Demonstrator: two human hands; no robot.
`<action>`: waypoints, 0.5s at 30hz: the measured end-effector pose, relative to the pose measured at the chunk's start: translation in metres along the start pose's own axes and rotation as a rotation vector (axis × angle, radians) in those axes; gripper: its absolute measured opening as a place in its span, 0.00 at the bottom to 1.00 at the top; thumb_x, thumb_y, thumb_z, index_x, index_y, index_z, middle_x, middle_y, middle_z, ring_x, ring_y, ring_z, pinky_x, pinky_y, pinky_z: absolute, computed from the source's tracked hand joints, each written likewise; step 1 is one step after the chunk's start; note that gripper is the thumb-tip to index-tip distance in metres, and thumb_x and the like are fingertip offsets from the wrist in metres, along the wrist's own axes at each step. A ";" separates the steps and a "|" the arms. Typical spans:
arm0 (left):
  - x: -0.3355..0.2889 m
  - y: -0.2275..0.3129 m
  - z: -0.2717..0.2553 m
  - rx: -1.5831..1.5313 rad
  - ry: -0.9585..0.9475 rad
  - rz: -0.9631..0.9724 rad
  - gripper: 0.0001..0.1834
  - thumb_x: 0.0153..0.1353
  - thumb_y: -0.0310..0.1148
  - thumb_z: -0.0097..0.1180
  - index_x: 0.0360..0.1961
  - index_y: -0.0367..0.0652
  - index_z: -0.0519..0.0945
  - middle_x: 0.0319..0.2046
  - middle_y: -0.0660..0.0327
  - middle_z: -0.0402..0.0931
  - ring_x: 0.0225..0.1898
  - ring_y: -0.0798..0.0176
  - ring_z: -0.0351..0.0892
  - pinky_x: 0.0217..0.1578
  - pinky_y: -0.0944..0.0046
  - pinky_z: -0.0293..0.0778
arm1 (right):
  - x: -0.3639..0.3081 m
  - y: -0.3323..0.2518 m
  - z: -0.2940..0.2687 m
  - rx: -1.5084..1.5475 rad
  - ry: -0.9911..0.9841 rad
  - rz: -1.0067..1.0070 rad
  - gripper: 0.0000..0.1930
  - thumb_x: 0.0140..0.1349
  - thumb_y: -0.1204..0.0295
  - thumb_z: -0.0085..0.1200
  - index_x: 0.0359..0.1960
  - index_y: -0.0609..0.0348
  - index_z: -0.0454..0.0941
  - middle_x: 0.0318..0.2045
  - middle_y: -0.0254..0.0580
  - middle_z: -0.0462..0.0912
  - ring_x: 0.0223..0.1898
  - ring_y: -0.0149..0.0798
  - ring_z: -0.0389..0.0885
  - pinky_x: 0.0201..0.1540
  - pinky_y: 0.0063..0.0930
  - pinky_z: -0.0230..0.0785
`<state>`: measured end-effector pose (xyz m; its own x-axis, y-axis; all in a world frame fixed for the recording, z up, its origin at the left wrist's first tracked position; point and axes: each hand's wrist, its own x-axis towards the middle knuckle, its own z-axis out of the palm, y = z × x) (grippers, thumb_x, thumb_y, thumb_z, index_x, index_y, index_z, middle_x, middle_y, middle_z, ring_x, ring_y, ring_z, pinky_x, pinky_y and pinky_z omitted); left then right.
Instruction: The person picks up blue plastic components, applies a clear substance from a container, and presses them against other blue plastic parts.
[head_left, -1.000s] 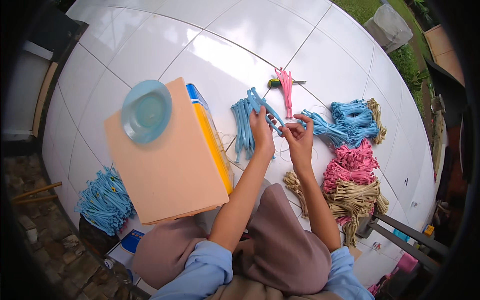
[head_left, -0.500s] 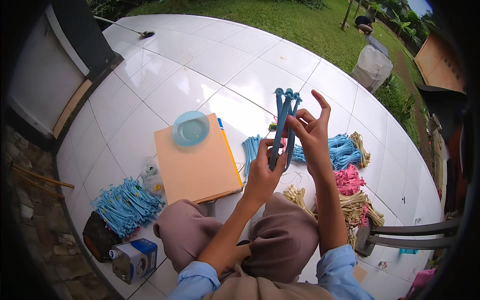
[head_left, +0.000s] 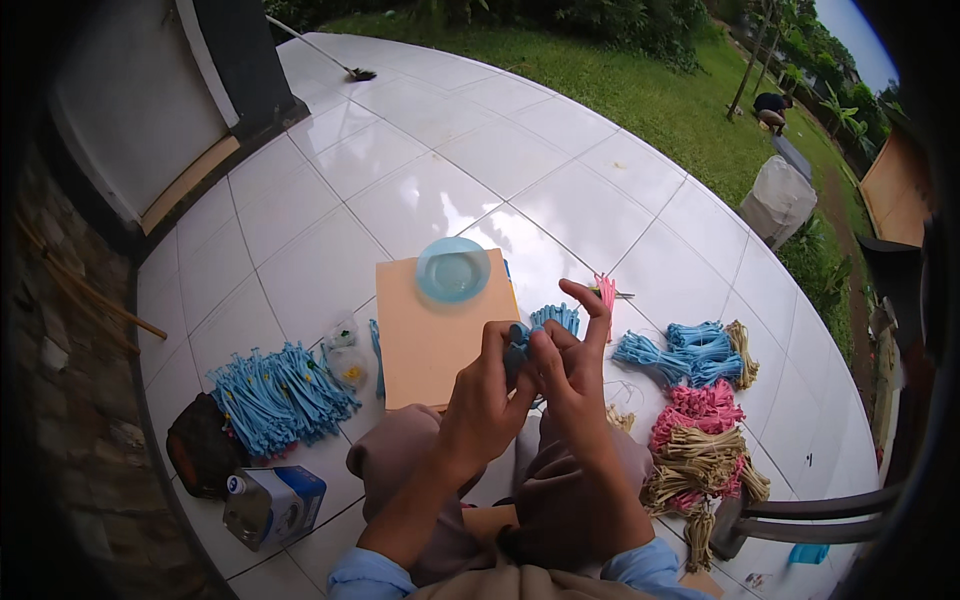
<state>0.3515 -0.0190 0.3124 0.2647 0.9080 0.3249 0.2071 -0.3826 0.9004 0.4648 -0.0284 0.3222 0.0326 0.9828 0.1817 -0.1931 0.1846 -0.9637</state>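
in the head view, a white tiled floor (head_left: 300, 240) spreads out in glossy squares, bordered by a green lawn (head_left: 600, 75) where a person (head_left: 772, 112) crouches far off. a broom (head_left: 358, 74) lies on the tiles near the wall.

in the middle, the left hand (head_left: 483, 405) is closed on some dark blue strips (head_left: 516, 345), their knobbed ends showing between its thumb and fingers. the right hand (head_left: 572, 390) meets it there, thumb up against the strips and one finger raised; whether it pinches them too, i cannot tell. the strips are raised in front of the person's knees, seen just beside the near right corner of a pale board (head_left: 425, 350). a clear blue bowl (head_left: 453, 270) sits at the board's far end.

beyond the hands lie a light blue bundle (head_left: 556, 318) and some pink strips (head_left: 605, 290). on the right, blue bundles (head_left: 690, 352), pink bundles (head_left: 700, 406) and tan bundles (head_left: 700, 460) lie close together in a row. on the left are a heap of blue strips (head_left: 285, 395), clear plastic bags (head_left: 347, 365), a dark bag (head_left: 203, 445) and a blue and silver can (head_left: 272, 508).
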 end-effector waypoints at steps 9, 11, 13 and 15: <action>0.000 -0.017 -0.015 -0.207 -0.061 -0.083 0.19 0.58 0.45 0.55 0.32 0.40 0.66 0.16 0.60 0.65 0.18 0.67 0.70 0.21 0.67 0.63 | 0.004 0.002 0.014 0.519 0.135 0.276 0.21 0.60 0.74 0.51 0.49 0.51 0.53 0.16 0.26 0.66 0.16 0.17 0.57 0.18 0.13 0.45; 0.000 -0.021 -0.016 -0.286 -0.079 -0.100 0.18 0.60 0.45 0.53 0.32 0.40 0.66 0.15 0.62 0.64 0.17 0.69 0.66 0.20 0.69 0.61 | 0.004 0.002 0.016 0.580 0.159 0.269 0.18 0.60 0.75 0.49 0.48 0.51 0.55 0.16 0.25 0.64 0.15 0.17 0.56 0.18 0.13 0.45; -0.002 -0.028 -0.013 -0.366 -0.101 -0.119 0.17 0.62 0.44 0.50 0.32 0.40 0.65 0.15 0.65 0.62 0.16 0.72 0.62 0.19 0.71 0.58 | 0.006 0.007 0.007 0.814 0.179 0.291 0.16 0.60 0.76 0.47 0.47 0.51 0.56 0.15 0.25 0.64 0.15 0.18 0.56 0.18 0.13 0.45; -0.002 -0.030 -0.007 -1.293 -0.185 -0.169 0.15 0.67 0.43 0.42 0.32 0.41 0.64 0.15 0.70 0.59 0.15 0.75 0.54 0.18 0.72 0.52 | 0.008 0.006 0.005 1.058 0.199 0.306 0.14 0.60 0.76 0.46 0.46 0.52 0.57 0.15 0.25 0.63 0.14 0.18 0.55 0.17 0.13 0.45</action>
<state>0.3386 -0.0083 0.2869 0.4698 0.8521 0.2305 -0.7673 0.2652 0.5839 0.4590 -0.0198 0.3191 -0.0213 0.9869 -0.1600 -0.9537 -0.0681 -0.2930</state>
